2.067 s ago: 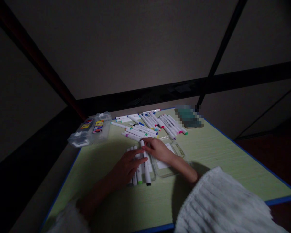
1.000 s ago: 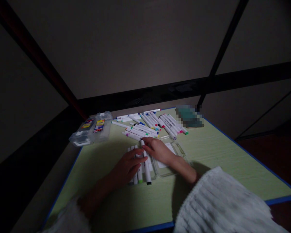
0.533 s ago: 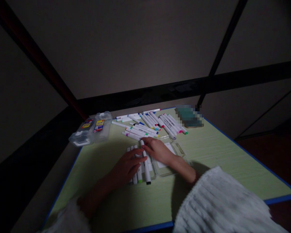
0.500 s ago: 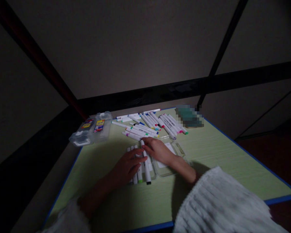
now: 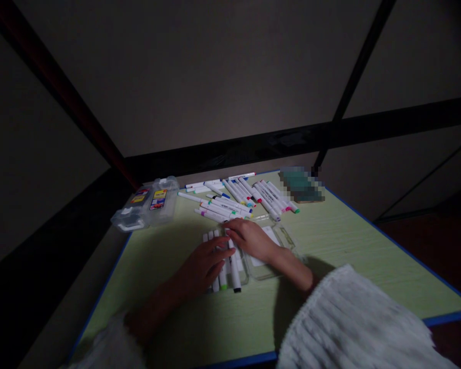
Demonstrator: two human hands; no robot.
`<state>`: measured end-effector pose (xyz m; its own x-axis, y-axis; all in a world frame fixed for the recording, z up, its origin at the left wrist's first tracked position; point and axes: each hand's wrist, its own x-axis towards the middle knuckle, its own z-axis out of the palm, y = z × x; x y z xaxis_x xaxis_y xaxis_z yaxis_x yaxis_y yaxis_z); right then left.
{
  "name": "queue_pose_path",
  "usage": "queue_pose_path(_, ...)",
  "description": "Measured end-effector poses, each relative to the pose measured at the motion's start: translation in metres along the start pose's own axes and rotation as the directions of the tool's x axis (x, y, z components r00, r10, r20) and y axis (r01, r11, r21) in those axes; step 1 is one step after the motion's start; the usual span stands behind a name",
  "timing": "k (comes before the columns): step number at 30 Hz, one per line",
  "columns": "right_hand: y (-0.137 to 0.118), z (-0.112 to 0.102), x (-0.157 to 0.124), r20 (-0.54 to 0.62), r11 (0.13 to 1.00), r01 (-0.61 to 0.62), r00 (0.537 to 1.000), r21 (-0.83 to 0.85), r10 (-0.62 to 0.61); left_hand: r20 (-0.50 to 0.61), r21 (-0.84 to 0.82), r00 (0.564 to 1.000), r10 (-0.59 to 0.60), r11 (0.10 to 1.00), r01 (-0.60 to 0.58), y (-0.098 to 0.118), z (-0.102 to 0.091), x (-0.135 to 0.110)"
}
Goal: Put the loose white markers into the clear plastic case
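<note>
A white marker with a black cap (image 5: 234, 271) lies lengthwise over the left half of an open clear plastic case (image 5: 264, 277), its capped end toward me. My right hand (image 5: 251, 238) has its fingers closed around the far end of this marker, hiding that end. My left hand (image 5: 203, 261) reaches in from the left with fingers stretched and apart, the fingertips touching the marker's side. Under and beside the left hand, several white markers (image 5: 215, 283) lie side by side in the case, one with a green end. The left palm partly covers them.
Behind the hands, loose white markers (image 5: 225, 205) with coloured ends lie scattered. A closed-looking clear case with a handle (image 5: 165, 209) sits at the far left. A blurred green flat object (image 5: 301, 184) rests at the far right. The table (image 5: 353, 266) has blue edging and meets a wall.
Both hands stay almost in place. The right fingers have shifted slightly at the marker's far end, and the marker lies marginally lower into the case.
</note>
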<state>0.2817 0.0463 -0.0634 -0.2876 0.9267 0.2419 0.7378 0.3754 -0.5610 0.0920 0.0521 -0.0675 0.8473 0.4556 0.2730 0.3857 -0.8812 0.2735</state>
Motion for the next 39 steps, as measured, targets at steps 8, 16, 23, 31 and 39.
queue_pose_path(8, -0.0006, -0.0005, 0.0005, 0.013, 1.000, -0.017, 1.000, -0.003, 0.017, 0.017, 0.074, 1.000, 0.004, 0.997, -0.006, 0.0000, 0.0021, -0.0005)
queue_pose_path(16, 0.0006, 0.0019, 0.0010, -0.003, 1.000, -0.009, 1.000, 0.017, 0.010, 0.022, 0.074, 1.000, -0.017, 0.997, 0.016, 0.0027, 0.0013, 0.0000)
queue_pose_path(23, -0.0004, 0.0006, 0.0003, -0.021, 0.998, -0.030, 0.999, 0.057, 0.032, 0.001, 0.065, 1.000, -0.003, 0.998, 0.002, 0.0005, 0.0033, -0.0008)
queue_pose_path(31, 0.0015, 0.0018, 0.0002, -0.029, 0.999, -0.023, 0.999, 0.041, 0.024, 0.021, 0.077, 1.000, -0.017, 0.997, 0.016, 0.0011, 0.0030, -0.0014)
queue_pose_path(39, 0.0004, 0.0003, -0.0001, -0.022, 0.999, -0.016, 1.000, 0.030, 0.017, 0.023, 0.089, 1.000, -0.004, 0.996, 0.002, 0.0012, 0.0027, -0.0004)
